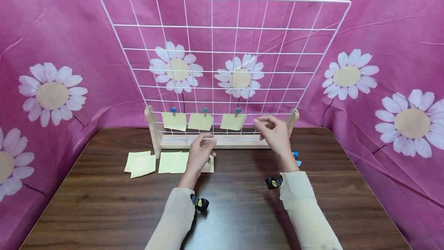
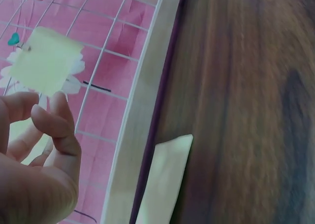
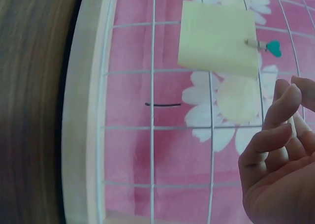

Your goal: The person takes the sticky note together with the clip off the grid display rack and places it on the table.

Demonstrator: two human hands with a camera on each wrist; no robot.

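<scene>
A white wire grid [image 1: 225,27] stands in a wooden base [image 1: 239,142]. Three yellow sticky notes hang low on it: a left note [image 1: 174,122] under a blue heart clip [image 1: 173,110], a middle note [image 1: 200,122] and a right note [image 1: 232,122], each under a teal heart clip. My left hand [image 1: 200,152] hovers below the middle note, fingers loosely bent, holding nothing I can see. Just right of the right note is my right hand [image 1: 275,132]; its fingers are bent, with nothing visible between them. The right wrist view shows that hand beside a clipped note [image 3: 219,37].
Loose sticky notes [image 1: 143,166] lie at the left of the brown table [image 1: 236,219]. More notes [image 1: 170,163] lie before the base, partly behind my left hand. Blue clips [image 1: 296,154] rest beyond my right wrist. A pink flowered cloth [image 1: 392,22] hangs around the table.
</scene>
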